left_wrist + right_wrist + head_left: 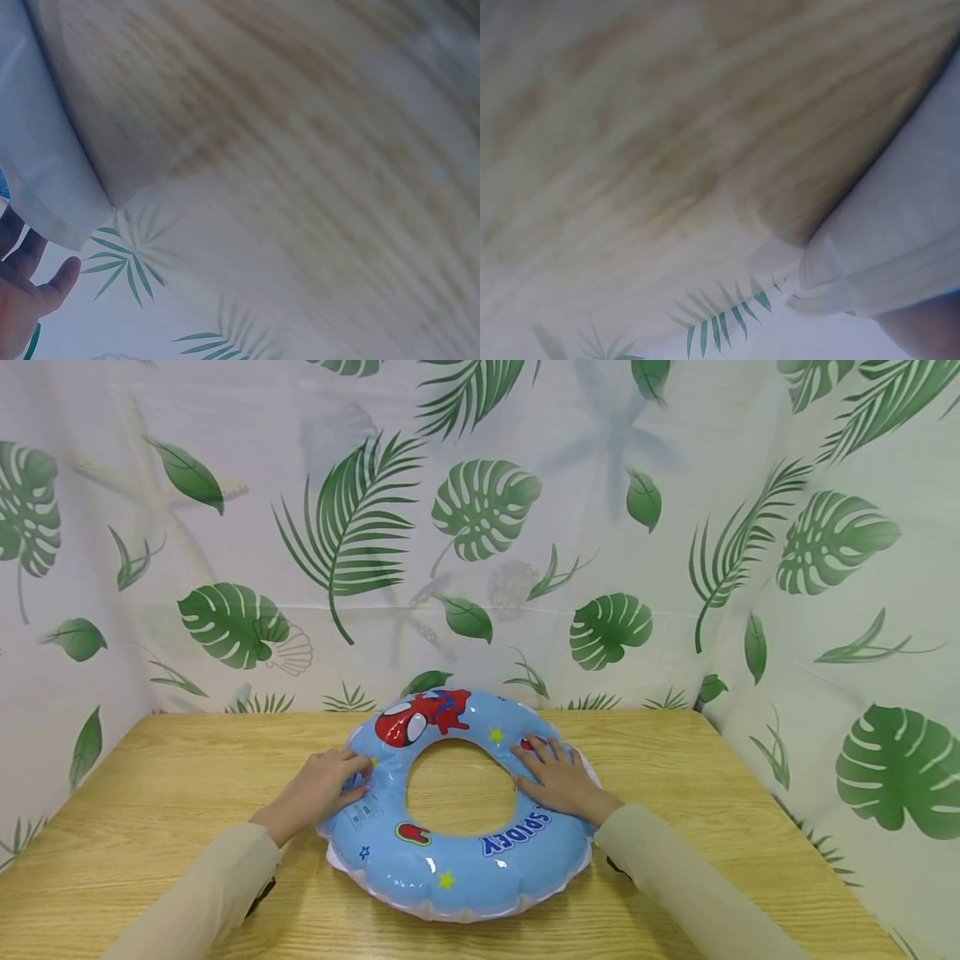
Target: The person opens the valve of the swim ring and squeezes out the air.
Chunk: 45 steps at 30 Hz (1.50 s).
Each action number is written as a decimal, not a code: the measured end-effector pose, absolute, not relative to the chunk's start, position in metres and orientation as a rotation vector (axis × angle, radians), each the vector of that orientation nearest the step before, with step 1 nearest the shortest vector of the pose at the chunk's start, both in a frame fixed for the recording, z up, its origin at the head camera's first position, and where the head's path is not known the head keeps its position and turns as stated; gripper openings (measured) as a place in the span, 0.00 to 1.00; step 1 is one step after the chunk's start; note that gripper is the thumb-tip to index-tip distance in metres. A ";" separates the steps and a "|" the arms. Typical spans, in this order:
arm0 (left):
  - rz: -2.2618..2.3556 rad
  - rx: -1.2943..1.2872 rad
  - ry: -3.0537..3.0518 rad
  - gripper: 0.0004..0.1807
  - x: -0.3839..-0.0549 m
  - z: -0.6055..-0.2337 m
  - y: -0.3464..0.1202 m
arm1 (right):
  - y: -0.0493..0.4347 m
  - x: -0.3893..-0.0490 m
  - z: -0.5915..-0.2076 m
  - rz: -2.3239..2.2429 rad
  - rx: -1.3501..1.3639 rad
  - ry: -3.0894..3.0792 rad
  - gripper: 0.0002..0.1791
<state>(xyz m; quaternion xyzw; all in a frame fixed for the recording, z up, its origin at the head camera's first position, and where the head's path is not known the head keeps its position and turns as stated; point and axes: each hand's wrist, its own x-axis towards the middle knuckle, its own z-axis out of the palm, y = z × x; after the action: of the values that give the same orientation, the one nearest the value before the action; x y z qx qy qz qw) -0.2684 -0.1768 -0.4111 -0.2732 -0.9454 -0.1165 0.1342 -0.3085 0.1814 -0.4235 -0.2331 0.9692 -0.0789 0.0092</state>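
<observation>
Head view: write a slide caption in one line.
Left hand and right hand touch a blue inflatable ring on a wood-grain table before a leaf-print backdrop.

The swim ring [461,872] is light blue with a white edge. A red and blue figure [431,706] with big white eyes is on its far left. It has yellow stars [447,881] and blue letters [517,833] at the near right. The tabletop [202,777] is yellow-brown with wood lines. Green leaves cover the white cloth [510,647]. The sleeves [675,868] are cream.
</observation>
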 end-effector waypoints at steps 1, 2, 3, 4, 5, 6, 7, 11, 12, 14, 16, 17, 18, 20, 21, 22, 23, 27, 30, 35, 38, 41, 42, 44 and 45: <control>-0.337 -0.794 -2.738 0.08 -0.268 -0.411 -0.177 | 0.181 -0.308 -0.423 -0.244 -0.729 3.024 0.32; -0.337 -0.797 -2.735 0.08 -0.268 -0.411 -0.177 | 0.181 -0.308 -0.423 -0.244 -0.729 3.022 0.32; -0.339 -0.799 -2.732 0.08 -0.268 -0.411 -0.177 | 0.181 -0.308 -0.423 -0.243 -0.729 3.021 0.32; -0.341 -0.801 -2.730 0.08 -0.268 -0.411 -0.177 | 0.181 -0.308 -0.423 -0.241 -0.729 3.021 0.31; -0.342 -0.804 -2.728 0.08 -0.268 -0.411 -0.177 | 0.181 -0.308 -0.423 -0.236 -0.726 3.021 0.31; -0.341 -0.806 -2.728 0.08 -0.268 -0.411 -0.177 | 0.181 -0.308 -0.423 -0.237 -0.724 3.019 0.31; -0.341 -0.807 -2.729 0.08 -0.269 -0.412 -0.177 | 0.181 -0.308 -0.423 -0.238 -0.724 3.018 0.31; -0.345 -0.808 -2.736 0.08 -0.270 -0.412 -0.177 | 0.181 -0.308 -0.423 -0.232 -0.714 3.008 0.31; -0.346 -0.810 -2.734 0.08 -0.270 -0.413 -0.177 | 0.180 -0.308 -0.423 -0.231 -0.715 3.005 0.31; -0.354 -0.816 -2.729 0.07 -0.270 -0.413 -0.177 | 0.180 -0.308 -0.423 -0.220 -0.717 3.005 0.31; -0.361 -0.825 -2.719 0.07 -0.270 -0.412 -0.177 | 0.179 -0.307 -0.422 -0.210 -0.720 3.005 0.31; -0.363 -0.828 -2.716 0.07 -0.270 -0.412 -0.177 | 0.179 -0.307 -0.422 -0.207 -0.724 3.007 0.31; -0.366 -0.831 -2.713 0.07 -0.270 -0.412 -0.177 | 0.179 -0.308 -0.422 -0.202 -0.725 3.007 0.31; -0.369 -0.833 -2.713 0.07 -0.270 -0.412 -0.177 | 0.178 -0.308 -0.422 -0.189 -0.725 3.009 0.31; -0.370 -0.833 -2.713 0.07 -0.270 -0.412 -0.177 | 0.178 -0.308 -0.422 -0.184 -0.727 3.010 0.31; -0.370 -0.834 -2.711 0.07 -0.270 -0.413 -0.177 | 0.178 -0.307 -0.422 -0.181 -0.729 3.010 0.31; -0.370 -0.834 -2.710 0.07 -0.270 -0.413 -0.177 | 0.178 -0.307 -0.422 -0.175 -0.732 3.012 0.31; -0.369 -0.838 -2.703 0.07 -0.271 -0.415 -0.177 | 0.178 -0.307 -0.423 -0.171 -0.738 3.014 0.30; -0.362 -0.838 -2.704 0.07 -0.271 -0.416 -0.176 | 0.179 -0.308 -0.425 -0.167 -0.741 3.019 0.30; -0.352 -0.846 -2.700 0.08 -0.271 -0.416 -0.176 | 0.179 -0.310 -0.429 -0.141 -0.722 3.020 0.31; -0.357 -0.857 -2.703 0.08 -0.271 -0.416 -0.176 | 0.179 -0.309 -0.430 -0.155 -0.720 3.015 0.31; -0.367 -0.863 -2.706 0.08 -0.271 -0.416 -0.175 | 0.178 -0.308 -0.428 -0.155 -0.714 3.002 0.31; -0.369 -0.862 -2.708 0.07 -0.271 -0.416 -0.175 | 0.178 -0.308 -0.428 -0.162 -0.715 2.999 0.31; -0.378 -0.862 -2.707 0.07 -0.271 -0.416 -0.175 | 0.178 -0.308 -0.427 -0.163 -0.717 2.990 0.31; -0.378 -0.862 -2.706 0.07 -0.271 -0.416 -0.175 | 0.178 -0.308 -0.427 -0.161 -0.714 2.985 0.31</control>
<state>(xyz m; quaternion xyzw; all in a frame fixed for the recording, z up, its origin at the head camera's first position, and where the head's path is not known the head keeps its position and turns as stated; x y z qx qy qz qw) -0.2710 -0.1750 -0.4156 -0.2979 -0.9355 -0.1307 0.1377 -0.3078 0.1776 -0.4272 -0.2321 0.9707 -0.0522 0.0342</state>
